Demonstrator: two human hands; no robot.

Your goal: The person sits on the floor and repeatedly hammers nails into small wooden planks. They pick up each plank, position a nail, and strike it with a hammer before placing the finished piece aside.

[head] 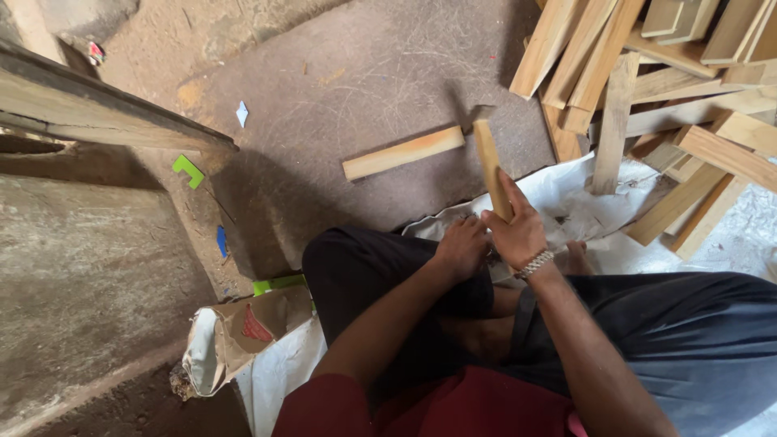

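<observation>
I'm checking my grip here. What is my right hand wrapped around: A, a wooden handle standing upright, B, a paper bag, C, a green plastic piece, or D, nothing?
A: the right hand grips the upright wooden handle, while the left hand rests beside it.

Your fingers (508, 212) wrap the lower end of a pale wooden stick (489, 162), which stands nearly upright above them.

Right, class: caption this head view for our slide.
Seated person's right hand grips a hammer beside a wood strip.
</observation>
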